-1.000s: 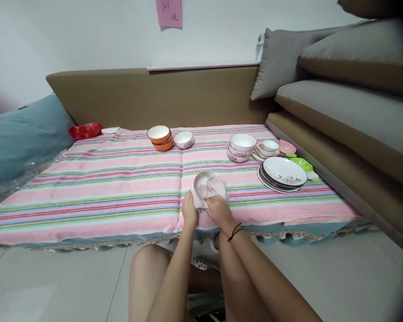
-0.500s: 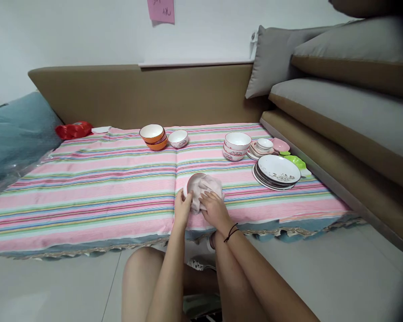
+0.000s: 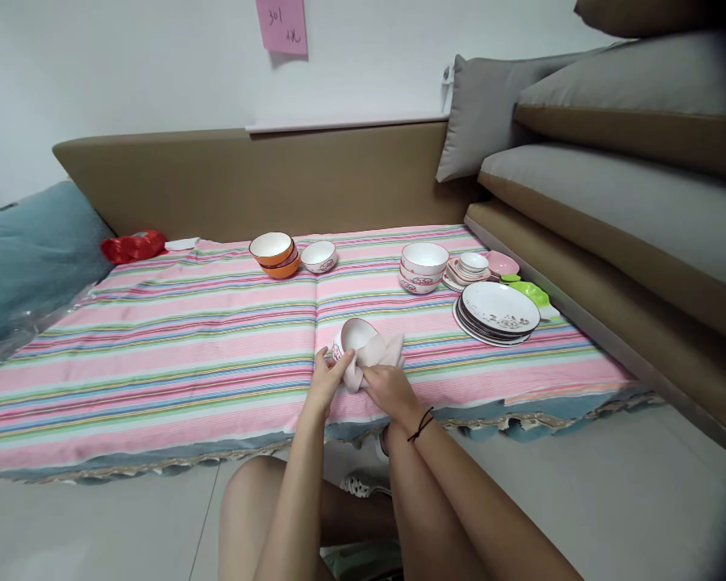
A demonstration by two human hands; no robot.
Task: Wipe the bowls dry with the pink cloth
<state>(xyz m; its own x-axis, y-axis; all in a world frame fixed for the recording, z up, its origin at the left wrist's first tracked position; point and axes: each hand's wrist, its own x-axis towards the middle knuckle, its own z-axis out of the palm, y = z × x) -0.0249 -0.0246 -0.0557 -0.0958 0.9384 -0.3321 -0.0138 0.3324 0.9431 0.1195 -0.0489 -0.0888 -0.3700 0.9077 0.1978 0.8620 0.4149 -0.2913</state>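
Note:
A white bowl [image 3: 358, 332] with a red rim and a floral pattern is tilted in my left hand [image 3: 328, 379], whose thumb presses near the rim. My right hand [image 3: 390, 389] is closed on a pale pink cloth [image 3: 380, 353] that drapes over the near right side of the bowl. Part of the cloth lies under my left thumb. The underside of the bowl and some fingers are hidden.
On the striped cloth [image 3: 218, 339] stand stacked orange bowls [image 3: 281, 266], a single white bowl [image 3: 319, 257], stacked white bowls [image 3: 423, 278], plates [image 3: 501, 307], small dishes [image 3: 473, 264] and a green dish [image 3: 531, 293]. Cushions [image 3: 617, 186] line the right side.
The bowl has tipped so that its patterned outside shows at the left. My right hand has closed and bunched the cloth, which has come away from much of the bowl's inside.

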